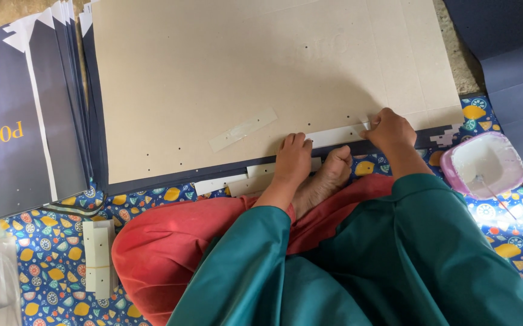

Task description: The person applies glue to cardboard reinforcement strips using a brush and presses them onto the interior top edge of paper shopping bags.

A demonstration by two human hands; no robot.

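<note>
The left hand [293, 158] lies flat on the white strip [334, 136], pinning it along the grey cardboard sheet [243, 78] near edge. The right hand [388, 128], at three o'clock, pinches the strip's end to align it. A pink bowl of white paste [484, 163] sits farther right on the patterned floor cloth [44, 241].

Light: soft, even daylight, fairly bright
Glare: white bowl [483, 164] at right washes out
Shadows: faint
Focus: sharp, no noticeable blur
</note>
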